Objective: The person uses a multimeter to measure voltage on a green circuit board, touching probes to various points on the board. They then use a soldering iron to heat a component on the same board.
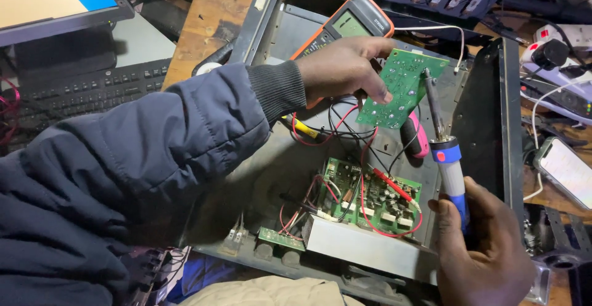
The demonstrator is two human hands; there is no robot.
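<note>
My left hand (345,69) holds a small green circuit board (402,90) tilted up over an open metal chassis (290,176). In my right hand (484,247) I grip a blue-handled soldering iron (445,152); its dark tip points up and touches the board's right side. Below lies a larger green board (370,198) with red and black wires, beside a silver heat sink (364,244). A red probe (394,189) rests across that board.
An orange multimeter (348,25) sits behind the chassis. A pink-handled tool (418,136) lies inside it. A keyboard (86,90) and monitor (55,1) are at the left, a phone (567,170) and power plugs (555,50) at the right.
</note>
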